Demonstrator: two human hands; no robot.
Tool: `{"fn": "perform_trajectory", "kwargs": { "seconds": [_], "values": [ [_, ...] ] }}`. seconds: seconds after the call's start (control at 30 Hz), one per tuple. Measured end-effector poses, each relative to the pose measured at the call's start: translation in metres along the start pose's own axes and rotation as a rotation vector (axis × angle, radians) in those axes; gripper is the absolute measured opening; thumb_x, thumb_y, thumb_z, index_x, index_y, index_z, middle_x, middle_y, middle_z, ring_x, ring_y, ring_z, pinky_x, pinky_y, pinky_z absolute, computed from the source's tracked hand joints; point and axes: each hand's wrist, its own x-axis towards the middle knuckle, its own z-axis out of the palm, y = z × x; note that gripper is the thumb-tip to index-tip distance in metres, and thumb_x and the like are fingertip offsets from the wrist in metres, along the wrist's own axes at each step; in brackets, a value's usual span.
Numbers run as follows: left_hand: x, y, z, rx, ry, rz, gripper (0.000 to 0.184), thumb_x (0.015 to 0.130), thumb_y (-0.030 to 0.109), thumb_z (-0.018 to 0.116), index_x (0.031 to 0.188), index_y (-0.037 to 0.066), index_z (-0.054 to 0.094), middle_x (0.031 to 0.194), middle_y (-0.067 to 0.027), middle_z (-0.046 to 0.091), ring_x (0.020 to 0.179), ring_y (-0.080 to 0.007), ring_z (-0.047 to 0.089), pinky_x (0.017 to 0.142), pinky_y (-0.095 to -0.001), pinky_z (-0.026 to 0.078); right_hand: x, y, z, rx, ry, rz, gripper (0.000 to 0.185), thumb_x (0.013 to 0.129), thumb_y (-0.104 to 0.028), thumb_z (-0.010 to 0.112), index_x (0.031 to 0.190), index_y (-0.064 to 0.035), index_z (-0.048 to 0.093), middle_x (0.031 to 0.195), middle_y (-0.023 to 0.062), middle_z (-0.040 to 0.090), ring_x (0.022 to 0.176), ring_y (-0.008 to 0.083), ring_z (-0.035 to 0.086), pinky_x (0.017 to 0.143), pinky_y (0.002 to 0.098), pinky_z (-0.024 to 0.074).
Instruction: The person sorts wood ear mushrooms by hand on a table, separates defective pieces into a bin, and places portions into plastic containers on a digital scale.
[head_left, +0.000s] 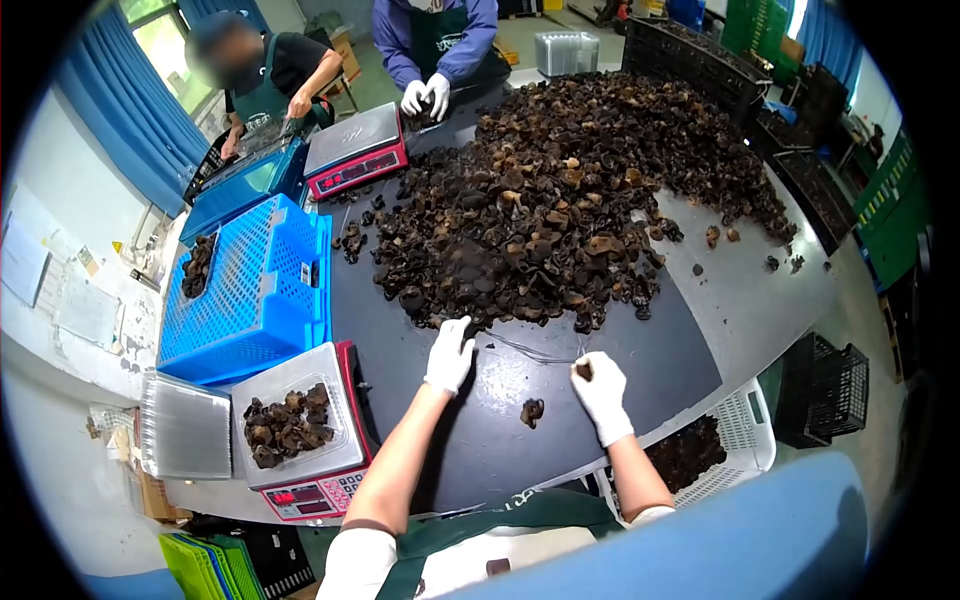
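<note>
A large pile of dark brown, curled fungus pieces (540, 220) covers the middle of the dark table. My left hand (451, 355), in a white glove, is at the pile's near edge, fingers stretched out and nothing visible in it. My right hand (600, 392), also gloved, is closed on a small dark piece between thumb and fingers. Thin dark strands (530, 352) lie on the table between my hands. One loose piece (532, 411) rests nearer to me. At left, a clear tray of pieces (290, 425) sits on a red-sided scale (355, 400).
Behind the scale stand blue crates (240, 290) and stacked clear trays (185, 428). A second scale (355, 145) is at the far left. Two co-workers (435, 50) (270, 80) stand across the table. A white basket (745, 440) with dark pieces is at right, near black crates (820, 390).
</note>
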Motion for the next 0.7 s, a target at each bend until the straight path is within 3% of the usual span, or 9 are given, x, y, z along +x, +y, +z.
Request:
{"fn": "perform_trajectory", "kwargs": {
  "seconds": [0.13,0.2,0.27,0.33,0.37,0.47,0.53,0.6,0.7],
  "values": [
    [0.016,-0.022,0.029,0.232,-0.042,-0.008,0.043,0.084,0.013,0.066,0.125,0.005,0.054,0.115,-0.0182,0.058,0.108,-0.0359,0.058,0.093,-0.0392,0.048,-0.004,-0.014,-0.002,-0.157,0.063,-0.281,0.020,0.070,-0.010,0.073,0.085,-0.0094,0.061,0.087,0.0105,0.060,0.088,0.0331,0.058,0.079,0.0433,0.0464],
    [0.009,-0.019,0.030,0.102,0.069,0.034,0.033,0.083,0.012,0.065,0.115,0.004,0.060,0.105,-0.0173,0.063,0.098,-0.0357,0.062,0.088,-0.0393,0.051,-0.005,-0.006,0.000,-0.074,0.059,-0.307,0.019,0.069,-0.008,0.073,0.085,-0.0088,0.061,0.086,0.0114,0.061,0.086,0.0339,0.059,0.079,0.0439,0.0466],
    [-0.005,-0.004,0.024,-0.065,0.126,-0.104,0.028,0.085,0.009,0.063,0.111,0.002,0.062,0.099,-0.0169,0.065,0.091,-0.0336,0.065,0.083,-0.0380,0.053,-0.005,-0.002,0.001,0.076,0.051,-0.317,0.020,0.068,-0.002,0.070,0.084,-0.0074,0.061,0.084,0.0143,0.061,0.083,0.0355,0.060,0.077,0.0448,0.0481],
    [-0.031,0.008,0.026,-0.211,0.320,-0.150,0.024,0.088,0.009,0.061,0.111,0.002,0.061,0.090,-0.0120,0.066,0.078,-0.0233,0.065,0.073,-0.0334,0.054,-0.008,-0.006,-0.001,0.100,0.056,-0.220,0.020,0.067,0.004,0.067,0.083,-0.0061,0.061,0.084,0.0149,0.061,0.082,0.0350,0.061,0.075,0.0417,0.0510],
    [-0.049,0.010,0.028,-0.376,0.239,-0.201,0.022,0.090,0.010,0.061,0.110,0.002,0.062,0.086,-0.0084,0.065,0.074,-0.0173,0.062,0.069,-0.0298,0.052,-0.009,-0.009,-0.002,0.145,0.068,-0.169,0.020,0.068,0.007,0.065,0.084,-0.0052,0.061,0.085,0.0147,0.060,0.080,0.0338,0.060,0.075,0.0391,0.0512],
    [-0.089,0.053,-0.027,-0.883,-0.086,-0.686,0.018,0.095,0.012,0.060,0.110,0.004,0.065,0.081,-0.0002,0.060,0.067,-0.0053,0.053,0.059,-0.0216,0.045,-0.005,0.010,0.014,0.410,0.179,0.169,0.013,0.079,0.006,0.066,0.086,-0.0032,0.059,0.082,0.0024,0.057,0.075,0.0130,0.054,0.071,0.0265,0.0467],
    [-0.116,0.062,-0.060,-1.033,-0.073,-0.639,0.017,0.097,0.010,0.057,0.110,0.004,0.067,0.080,0.0001,0.060,0.067,-0.0060,0.053,0.059,-0.0213,0.044,0.006,0.010,0.020,0.890,0.148,0.477,0.010,0.084,0.001,0.066,0.089,-0.0055,0.061,0.077,0.0000,0.057,0.067,0.0099,0.052,0.062,0.0247,0.0447],
    [-0.138,0.070,-0.110,-1.005,-0.009,-0.592,0.017,0.097,0.008,0.055,0.109,0.005,0.067,0.085,-0.0008,0.060,0.070,-0.0070,0.053,0.063,-0.0223,0.046,0.013,-0.009,0.035,0.987,0.011,0.426,0.010,0.085,0.000,0.066,0.088,-0.0067,0.061,0.080,-0.0016,0.058,0.066,0.0076,0.050,0.062,0.0242,0.0435],
    [-0.161,0.060,-0.179,-0.660,0.196,-0.343,0.016,0.094,0.004,0.052,0.103,0.006,0.066,0.096,-0.0030,0.061,0.074,-0.0083,0.056,0.068,-0.0242,0.049,0.019,-0.125,0.053,0.854,-0.166,0.130,0.011,0.082,0.001,0.069,0.086,-0.0063,0.061,0.084,-0.0014,0.060,0.074,0.0072,0.053,0.067,0.0219,0.0443]
  ]
}}
